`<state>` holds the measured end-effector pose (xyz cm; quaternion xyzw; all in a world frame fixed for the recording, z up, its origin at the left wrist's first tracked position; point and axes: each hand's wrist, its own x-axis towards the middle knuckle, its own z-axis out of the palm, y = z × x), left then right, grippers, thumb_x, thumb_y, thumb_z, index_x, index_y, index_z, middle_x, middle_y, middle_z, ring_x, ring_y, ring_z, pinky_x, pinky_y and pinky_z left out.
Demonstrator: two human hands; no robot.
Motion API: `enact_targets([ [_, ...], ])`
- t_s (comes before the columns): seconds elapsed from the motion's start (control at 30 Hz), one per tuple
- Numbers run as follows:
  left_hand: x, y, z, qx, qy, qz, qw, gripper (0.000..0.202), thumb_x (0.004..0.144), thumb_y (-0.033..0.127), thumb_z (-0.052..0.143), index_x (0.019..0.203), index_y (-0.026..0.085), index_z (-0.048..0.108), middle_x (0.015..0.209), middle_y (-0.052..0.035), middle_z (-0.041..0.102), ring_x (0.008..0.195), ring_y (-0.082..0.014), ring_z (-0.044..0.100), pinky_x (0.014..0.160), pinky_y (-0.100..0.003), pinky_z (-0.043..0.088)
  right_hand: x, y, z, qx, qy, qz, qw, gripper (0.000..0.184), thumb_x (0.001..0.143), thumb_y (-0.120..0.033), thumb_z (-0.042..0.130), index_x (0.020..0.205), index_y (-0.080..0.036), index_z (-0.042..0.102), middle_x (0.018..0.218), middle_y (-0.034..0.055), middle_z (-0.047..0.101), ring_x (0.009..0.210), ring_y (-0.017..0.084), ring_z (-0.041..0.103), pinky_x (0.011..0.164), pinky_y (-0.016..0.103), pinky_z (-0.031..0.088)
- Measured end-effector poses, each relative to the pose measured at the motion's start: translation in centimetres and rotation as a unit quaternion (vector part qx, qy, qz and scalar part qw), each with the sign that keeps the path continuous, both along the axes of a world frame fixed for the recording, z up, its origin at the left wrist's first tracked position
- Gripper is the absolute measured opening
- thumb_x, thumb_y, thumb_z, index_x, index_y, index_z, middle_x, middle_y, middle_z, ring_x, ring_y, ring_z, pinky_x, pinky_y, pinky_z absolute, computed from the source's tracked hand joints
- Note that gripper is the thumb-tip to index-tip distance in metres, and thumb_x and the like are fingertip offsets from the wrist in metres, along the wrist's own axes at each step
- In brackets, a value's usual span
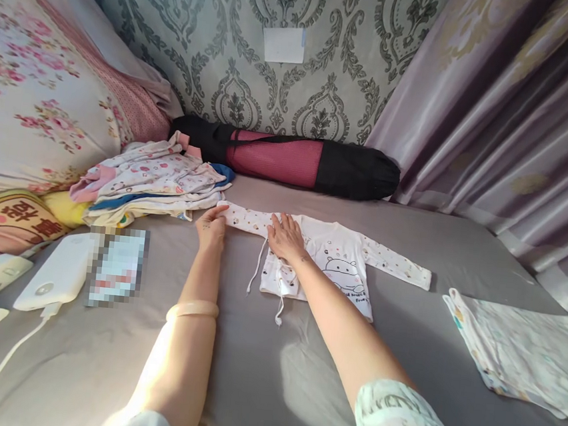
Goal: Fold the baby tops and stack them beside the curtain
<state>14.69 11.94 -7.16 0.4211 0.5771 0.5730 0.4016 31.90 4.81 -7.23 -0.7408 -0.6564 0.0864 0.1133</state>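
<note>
The baby shirt (340,255) lies sideways before me, sleeves left to right. My left hand (211,225) rests open on one cuff, my right hand (286,238) flat on the shoulder.

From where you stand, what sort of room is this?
Most likely a bedroom: the left hand and right hand lie flat on a baby shirt spread on a grey bedsheet, with floral bedding at left and a curtain at right.

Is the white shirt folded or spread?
Spread: the shirt lies flat on the bed, both sleeves stretched out sideways, left hand on one sleeve, right hand near the collar.
</note>
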Motion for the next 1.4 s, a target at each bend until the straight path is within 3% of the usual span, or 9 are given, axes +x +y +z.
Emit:
enact_targets([
  [0.17,-0.5,-0.3,-0.3,0.057,0.285,-0.051,0.956,0.049,0.072,0.008,0.046,0.113,0.015,0.072,0.116,-0.0091,0.070,0.114,-0.0273,0.061,0.103,-0.039,0.045,-0.1,0.1,0.1,-0.010,-0.004,0.001,1.000,0.059,0.102,-0.041,0.020,0.155,-0.017,0.031,0.163,0.0103,0.021,0.150,0.026,0.015,0.119,0.040,0.010],
  [0.33,-0.6,-0.8,-0.3,-0.002,0.448,-0.093,0.889,0.050,0.079,0.007,0.048,0.125,0.019,0.062,0.141,-0.0119,0.056,0.130,-0.0294,0.051,0.110,-0.046,0.037,0.0,0.3,0.1,-0.018,-0.003,0.000,1.000,0.058,0.102,-0.040,0.021,0.155,-0.017,0.030,0.163,0.0111,0.021,0.150,0.027,0.015,0.119,0.041,0.010],
  [0.53,0.4,-1.6,0.5,0.019,0.497,-0.065,0.865,0.047,0.091,0.018,0.040,0.135,0.015,0.055,0.155,-0.0190,0.036,0.146,-0.0336,0.027,0.115,-0.058,0.024,-0.5,0.7,1.2,-0.028,0.002,0.000,1.000,0.057,0.102,-0.038,0.026,0.152,-0.013,0.035,0.163,0.0147,0.021,0.151,0.028,0.013,0.119,0.046,0.009],
  [0.67,2.2,-2.0,0.4,0.096,0.529,-0.178,0.824,0.049,0.097,0.022,0.029,0.140,0.017,0.050,0.151,-0.0127,0.046,0.146,-0.0259,0.031,0.119,-0.052,0.020,-1.4,0.9,1.1,0.026,-0.002,0.035,0.999,0.057,0.102,-0.036,0.027,0.152,-0.010,0.034,0.163,0.0139,0.022,0.151,0.025,0.010,0.121,0.046,0.002],
  [0.87,3.2,-2.0,-0.9,0.016,0.586,-0.268,0.765,0.050,0.100,0.033,0.027,0.144,0.018,0.044,0.158,-0.0123,0.035,0.148,-0.0273,0.027,0.119,-0.052,0.020,-1.9,1.2,-0.5,0.015,0.022,0.036,0.999,0.060,0.102,-0.037,0.025,0.153,-0.005,0.030,0.162,0.0144,0.024,0.151,0.025,0.013,0.121,0.044,0.006],
  [1.0,2.8,-2.0,-0.8,0.020,0.576,-0.267,0.772,0.048,0.099,0.033,0.030,0.141,0.019,0.046,0.157,-0.0132,0.036,0.147,-0.0269,0.027,0.118,-0.053,0.021,-0.9,1.5,0.4,-0.004,0.090,0.041,0.995,0.058,0.103,-0.039,0.024,0.153,-0.010,0.032,0.162,0.0125,0.024,0.151,0.023,0.015,0.121,0.042,0.009],
  [1.13,2.5,-2.1,0.6,0.075,0.538,-0.251,0.801,0.045,0.095,0.029,0.038,0.136,0.018,0.052,0.148,-0.0153,0.048,0.138,-0.0274,0.043,0.113,-0.051,0.031,2.4,-0.4,3.1,0.083,0.164,0.006,0.983,0.051,0.099,-0.028,0.036,0.147,-0.012,0.041,0.154,0.0130,0.041,0.143,0.019,0.035,0.114,0.030,0.027],
  [1.27,3.5,-2.8,3.2,0.121,0.490,-0.277,0.818,0.038,0.089,0.027,0.043,0.116,0.016,0.066,0.113,-0.0124,0.070,0.108,-0.0250,0.063,0.097,-0.038,0.045,5.7,-5.7,5.2,0.052,0.177,-0.045,0.982,0.030,0.093,-0.022,0.042,0.104,-0.016,0.069,0.100,0.0091,0.073,0.096,0.020,0.066,0.083,0.027,0.047],
  [1.4,5.9,-5.1,6.2,0.150,0.437,-0.363,0.809,0.032,0.083,0.029,0.048,0.097,0.014,0.072,0.087,-0.0084,0.074,0.082,-0.0211,0.067,0.078,-0.029,0.050,6.2,-11.0,5.5,-0.066,0.191,-0.046,0.978,0.020,0.089,-0.027,0.050,0.082,-0.018,0.066,0.067,0.0026,0.068,0.058,0.015,0.060,0.059,0.024,0.042],
])
